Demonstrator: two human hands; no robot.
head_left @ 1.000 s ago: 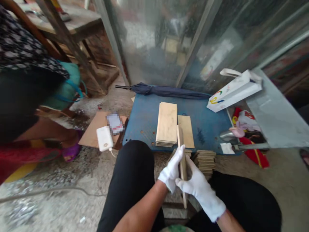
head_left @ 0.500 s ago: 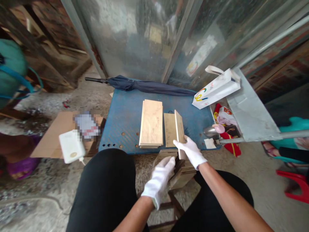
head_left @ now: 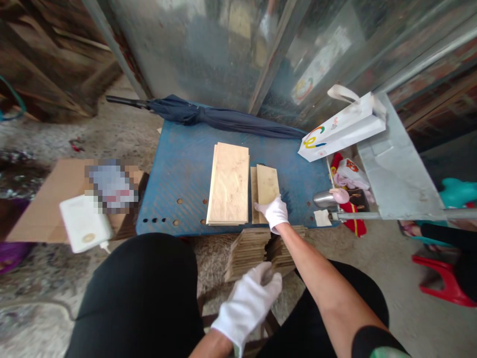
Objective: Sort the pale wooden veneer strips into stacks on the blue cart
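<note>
White-gloved right grip (head_left: 275, 211) pinches a flat, rectangular wooden board (head_left: 268, 183); left grip (head_left: 249, 298) loosely spread.

Rough workshop: stacked boards (head_left: 229, 184), concrete floor (head_left: 417, 328)

On the blue rectangular plastic counter (head_left: 182, 174), a stack of pale rectangular wooden boards (head_left: 228, 184) lay left of a rectangular tan wooden board (head_left: 267, 180). The white-gloved right hand (head_left: 275, 211) was at that board's near end. Behind the boards lay a navy folded fabric umbrella (head_left: 227, 119), left of a white paper bag (head_left: 343, 129). Left of the counter, a white rectangular device (head_left: 84, 223) rested on brown flat cardboard (head_left: 40, 199).
</note>
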